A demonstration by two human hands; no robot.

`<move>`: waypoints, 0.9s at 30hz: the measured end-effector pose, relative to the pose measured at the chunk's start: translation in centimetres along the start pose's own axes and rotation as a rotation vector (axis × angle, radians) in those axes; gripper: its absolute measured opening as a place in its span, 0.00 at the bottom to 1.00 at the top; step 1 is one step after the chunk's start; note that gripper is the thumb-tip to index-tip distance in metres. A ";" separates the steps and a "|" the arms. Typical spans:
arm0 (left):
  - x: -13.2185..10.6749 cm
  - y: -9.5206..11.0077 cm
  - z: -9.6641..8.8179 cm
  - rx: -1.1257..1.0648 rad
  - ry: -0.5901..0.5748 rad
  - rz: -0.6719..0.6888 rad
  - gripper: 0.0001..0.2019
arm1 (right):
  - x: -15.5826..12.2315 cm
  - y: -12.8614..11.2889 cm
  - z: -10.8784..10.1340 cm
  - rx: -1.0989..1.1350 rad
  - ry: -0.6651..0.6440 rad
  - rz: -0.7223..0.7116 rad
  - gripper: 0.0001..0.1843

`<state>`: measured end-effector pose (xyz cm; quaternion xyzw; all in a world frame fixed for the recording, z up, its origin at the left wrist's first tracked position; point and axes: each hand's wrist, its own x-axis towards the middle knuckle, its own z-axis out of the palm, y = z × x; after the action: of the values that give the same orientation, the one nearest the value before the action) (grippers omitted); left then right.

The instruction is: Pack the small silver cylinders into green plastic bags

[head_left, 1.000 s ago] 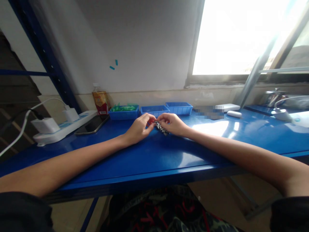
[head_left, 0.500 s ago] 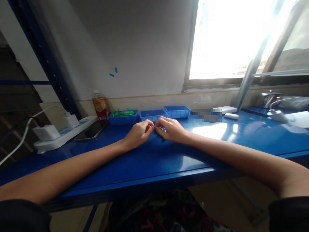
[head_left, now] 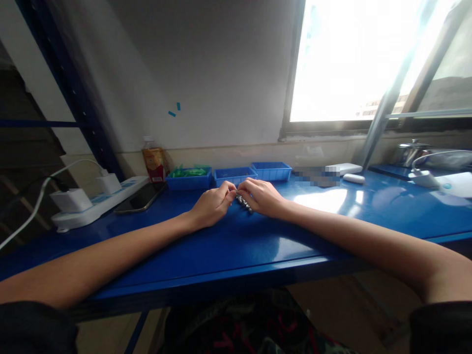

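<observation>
My left hand (head_left: 214, 204) and my right hand (head_left: 262, 196) meet fingertip to fingertip over the blue table (head_left: 236, 250). Both have thumb and forefinger pinched together. Whatever lies between the fingertips is too small to name. Several small silvery metal pieces (head_left: 245, 204) lie on the table just below the fingertips, partly behind my right hand. Behind my hands stand three blue bins: the left bin (head_left: 189, 183) holds green pieces (head_left: 189, 171), the middle bin (head_left: 235, 173) is partly hidden by my fingers, and the right bin (head_left: 271, 172) sits slightly farther back.
To the left are a white power strip (head_left: 103, 206) with chargers, a dark phone (head_left: 137, 198) and a drink bottle (head_left: 155, 162). On the right lie a white case (head_left: 354, 178), a white box (head_left: 345, 169) and a metal pot (head_left: 413, 151). The table's front edge (head_left: 221, 279) runs close to me.
My fingers have shifted slightly, and more of the silvery pieces beneath my right hand now shows. Both hands stay pinched together in nearly the same place.
</observation>
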<state>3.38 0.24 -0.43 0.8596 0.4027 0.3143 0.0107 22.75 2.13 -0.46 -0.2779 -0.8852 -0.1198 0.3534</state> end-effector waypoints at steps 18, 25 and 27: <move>0.0 0.7 -0.4 -0.006 -0.004 -0.028 0.16 | -0.1 -0.2 -0.3 -0.008 0.032 -0.089 0.07; 0.1 0.0 0.2 0.024 -0.038 0.035 0.15 | 0.8 0.6 -2.2 -0.114 0.308 -0.162 0.09; 0.2 -0.3 0.4 0.060 -0.070 0.081 0.16 | 1.3 2.1 -3.2 -0.183 0.392 -0.019 0.11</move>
<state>3.49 0.69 -0.70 0.8856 0.3762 0.2720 -0.0138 24.96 3.07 2.80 -0.2721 -0.7874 -0.2547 0.4911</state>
